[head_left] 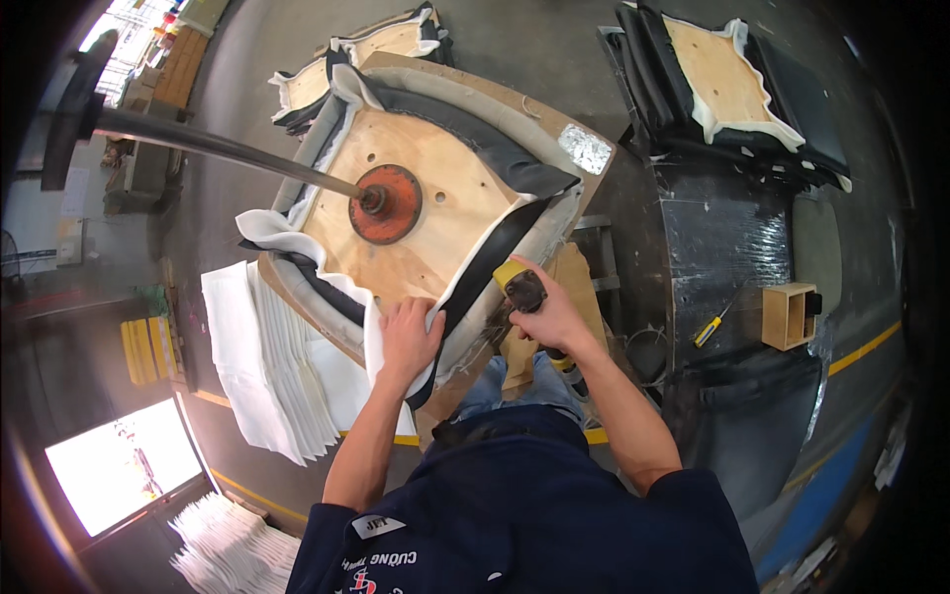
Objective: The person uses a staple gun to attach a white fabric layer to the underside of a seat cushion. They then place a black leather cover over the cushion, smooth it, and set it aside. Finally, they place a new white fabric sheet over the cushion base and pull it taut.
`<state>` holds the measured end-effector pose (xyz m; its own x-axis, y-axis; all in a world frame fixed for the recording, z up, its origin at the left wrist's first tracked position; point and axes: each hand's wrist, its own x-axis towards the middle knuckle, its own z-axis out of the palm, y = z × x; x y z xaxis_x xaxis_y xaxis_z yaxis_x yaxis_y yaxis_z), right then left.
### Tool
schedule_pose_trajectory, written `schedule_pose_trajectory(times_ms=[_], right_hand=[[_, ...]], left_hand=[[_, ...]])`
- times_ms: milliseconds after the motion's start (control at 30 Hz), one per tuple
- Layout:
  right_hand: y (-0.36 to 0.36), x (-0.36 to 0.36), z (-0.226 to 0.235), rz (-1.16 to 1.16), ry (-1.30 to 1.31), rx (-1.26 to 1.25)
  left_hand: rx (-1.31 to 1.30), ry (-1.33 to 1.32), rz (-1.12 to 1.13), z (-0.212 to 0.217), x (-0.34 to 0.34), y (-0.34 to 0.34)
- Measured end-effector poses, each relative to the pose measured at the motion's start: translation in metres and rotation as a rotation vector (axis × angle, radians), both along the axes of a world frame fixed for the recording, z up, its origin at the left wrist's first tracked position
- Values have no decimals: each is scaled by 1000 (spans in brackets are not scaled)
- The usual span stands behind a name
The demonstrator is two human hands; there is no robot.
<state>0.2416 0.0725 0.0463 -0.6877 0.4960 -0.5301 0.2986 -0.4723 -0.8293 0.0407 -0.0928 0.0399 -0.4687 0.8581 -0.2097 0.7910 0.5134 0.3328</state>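
A plywood seat panel (455,213) lies with its bare wood face up, edged in white padding (282,233) and a black cover (495,247). My left hand (411,342) grips the folded padding and cover at the panel's near edge, fingertips on the wood. In my right hand (554,317) is a yellow and black staple gun (522,284), its top beside the cover's right edge; its lower part is partly hidden by my hand. A round orange pressing disc (386,205) on a metal rod (237,153) bears on the middle of the panel.
Stacked white padding sheets (252,366) hang at the left. More upholstered panels (722,79) are piled far right, others (391,45) behind the work. On the black-covered bench (717,257) are a yellow-handled screwdriver (711,330) and a small wooden box (785,322).
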Motion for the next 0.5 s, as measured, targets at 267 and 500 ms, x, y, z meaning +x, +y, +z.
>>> schedule_pose_trajectory(times_ms=[267, 500], right_hand=[[12, -4, -3, -90, -47, 89], [-7, -21, 8, -51, -101, 54]], left_hand=[[90, 44, 10, -13, 7, 19], [232, -28, -70, -35, -14, 21]])
